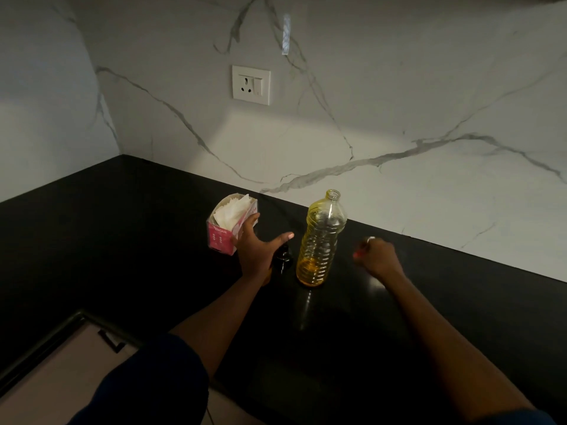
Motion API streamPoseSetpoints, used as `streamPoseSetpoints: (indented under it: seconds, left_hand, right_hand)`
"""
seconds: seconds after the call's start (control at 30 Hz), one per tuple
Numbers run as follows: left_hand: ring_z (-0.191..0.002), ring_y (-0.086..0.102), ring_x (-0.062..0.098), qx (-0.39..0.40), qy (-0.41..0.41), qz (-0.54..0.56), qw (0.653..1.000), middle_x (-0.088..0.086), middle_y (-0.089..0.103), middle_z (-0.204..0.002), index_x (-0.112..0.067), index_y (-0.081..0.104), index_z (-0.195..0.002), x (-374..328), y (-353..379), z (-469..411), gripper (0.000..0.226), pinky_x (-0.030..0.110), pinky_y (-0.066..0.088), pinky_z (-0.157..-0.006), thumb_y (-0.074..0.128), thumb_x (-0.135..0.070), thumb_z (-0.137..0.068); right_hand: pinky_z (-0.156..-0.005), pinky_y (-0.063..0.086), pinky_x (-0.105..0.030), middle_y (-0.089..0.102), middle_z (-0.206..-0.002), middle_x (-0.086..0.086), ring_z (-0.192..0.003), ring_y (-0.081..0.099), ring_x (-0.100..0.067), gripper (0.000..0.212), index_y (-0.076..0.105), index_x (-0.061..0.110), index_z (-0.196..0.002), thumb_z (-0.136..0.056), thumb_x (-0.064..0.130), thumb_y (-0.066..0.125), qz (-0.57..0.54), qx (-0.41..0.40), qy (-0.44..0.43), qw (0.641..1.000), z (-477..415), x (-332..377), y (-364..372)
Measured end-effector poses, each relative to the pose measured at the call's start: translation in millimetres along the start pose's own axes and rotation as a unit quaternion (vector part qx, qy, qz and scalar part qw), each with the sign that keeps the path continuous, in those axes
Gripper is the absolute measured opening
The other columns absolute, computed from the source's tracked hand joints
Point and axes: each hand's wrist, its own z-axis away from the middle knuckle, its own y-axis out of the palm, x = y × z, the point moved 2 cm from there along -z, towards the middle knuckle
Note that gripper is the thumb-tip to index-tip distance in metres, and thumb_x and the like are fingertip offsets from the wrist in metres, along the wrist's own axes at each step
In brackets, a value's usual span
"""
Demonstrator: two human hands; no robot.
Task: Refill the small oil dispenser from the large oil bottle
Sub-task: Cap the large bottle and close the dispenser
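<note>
**Dispenser sits under the left hand, bottle already uncapped**

Dispenser [281,259] — small, dark, black-topped — stands upright on the black counter [122,240], just left of the large oil bottle [320,240] and half hidden behind the left hand [256,243]. That hand hovers with fingers spread wide, thumb out toward the bottle, fingertips near the tissue box [228,225]; the dispenser's top lies just below and right of the palm, so the left hand is plainly the nearer one. Its long axis runs vertical, as does the bottle's. The right hand [379,256], right of the bottle and apart from it, is curled closed; something small and reddish shows at its fingers, perhaps the cap, though blur hides it.

Count: one dispenser, one bottle, open-necked, little oil left at the bottom, one tissue box.
</note>
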Motion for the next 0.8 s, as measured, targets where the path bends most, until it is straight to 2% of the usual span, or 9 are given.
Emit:
streamPoseSetpoints:
  seconds: [0.1,0.2,0.27,0.33,0.43,0.53,0.63,0.8]
  left_hand:
    - [-0.126,0.042,0.019,0.023,0.038,0.022,0.999,0.001,0.048,-0.135,-0.025,0.045,-0.127,-15.4,9.5,-1.3,0.084,0.029,0.038,-0.095,0.081,-0.050,-0.055]
    - [-0.126,0.044,0.017,0.093,0.057,0.018,0.994,-0.005,0.052,-0.131,-0.023,0.047,-0.126,-27.3,23.8,-5.5,0.083,0.043,0.035,-0.106,0.082,-0.048,-0.055]
    - [-0.127,0.043,0.015,0.152,0.050,0.016,0.987,-0.007,0.052,-0.131,-0.024,0.045,-0.127,-35.4,33.0,-7.9,0.085,0.050,0.029,-0.110,0.082,-0.049,-0.054]
    - [-0.130,0.040,0.016,0.187,0.035,0.009,0.982,-0.004,0.049,-0.136,-0.025,0.041,-0.131,-44.6,40.3,-10.1,0.091,0.052,0.026,-0.111,0.082,-0.051,-0.054]
    - [-0.136,0.031,0.023,0.225,0.016,-0.013,0.974,0.000,0.038,-0.145,-0.027,0.032,-0.137,-59.7,48.6,-12.0,0.100,0.052,0.030,-0.109,0.081,-0.052,-0.054]
    - [-0.136,0.030,0.027,0.257,0.012,-0.037,0.966,0.004,0.032,-0.148,-0.027,0.025,-0.142,-70.3,53.0,-14.4,0.105,0.051,0.033,-0.107,0.082,-0.050,-0.057]
    - [-0.133,0.036,0.027,0.290,0.030,-0.061,0.955,0.006,0.035,-0.147,-0.026,0.023,-0.144,-77.4,55.9,-15.4,0.103,0.051,0.036,-0.106,0.081,-0.046,-0.061]
    - [-0.120,0.049,0.023,0.305,0.062,-0.071,0.948,0.005,0.051,-0.131,-0.022,0.036,-0.137,-78.4,61.0,-10.7,0.084,0.038,0.045,-0.097,0.079,-0.037,-0.067]
  right_hand:
    - [-0.071,0.041,-0.021,0.066,-0.091,-0.010,-0.086,0.063,-0.022,0.019,0.068,0.007,-0.096,-0.077,0.007,0.069,-0.081,-0.093,-0.050,0.991,-5.9,27.4,-40.4]
    - [-0.069,0.040,-0.017,0.065,-0.090,-0.002,-0.081,0.060,-0.014,0.022,0.068,0.011,-0.098,-0.076,0.012,0.073,-0.139,-0.136,-0.116,0.974,-9.3,53.2,-72.1]
    - [-0.069,0.040,-0.013,0.064,-0.094,0.002,-0.081,0.060,-0.010,0.024,0.068,0.013,-0.102,-0.078,0.015,0.073,-0.137,-0.122,-0.151,0.971,-13.8,69.3,-83.5]
    - [-0.074,0.041,-0.015,0.067,-0.101,-0.001,-0.084,0.060,-0.009,0.030,0.067,0.012,-0.108,-0.079,0.017,0.072,-0.090,-0.080,-0.184,0.975,-19.7,83.8,-86.6]
    - [-0.085,0.043,-0.023,0.066,-0.113,-0.009,-0.095,0.061,-0.018,0.037,0.063,0.010,-0.117,-0.082,0.018,0.070,0.004,-0.038,-0.219,0.975,-26.0,99.1,-82.0]
    - [-0.090,0.043,-0.026,0.065,-0.115,-0.013,-0.102,0.062,-0.022,0.034,0.062,0.008,-0.119,-0.085,0.011,0.065,0.060,-0.037,-0.253,0.965,-28.4,108.5,-74.0]
    - [-0.091,0.044,-0.025,0.065,-0.115,-0.014,-0.103,0.062,-0.022,0.034,0.061,0.005,-0.120,-0.086,0.001,0.061,0.081,-0.048,-0.272,0.958,-29.8,113.7,-71.0]
    - [-0.090,0.044,-0.024,0.065,-0.116,-0.013,-0.103,0.062,-0.021,0.034,0.063,0.006,-0.118,-0.085,-0.003,0.060,0.104,-0.018,-0.281,0.954,-33.9,119.3,-73.5]
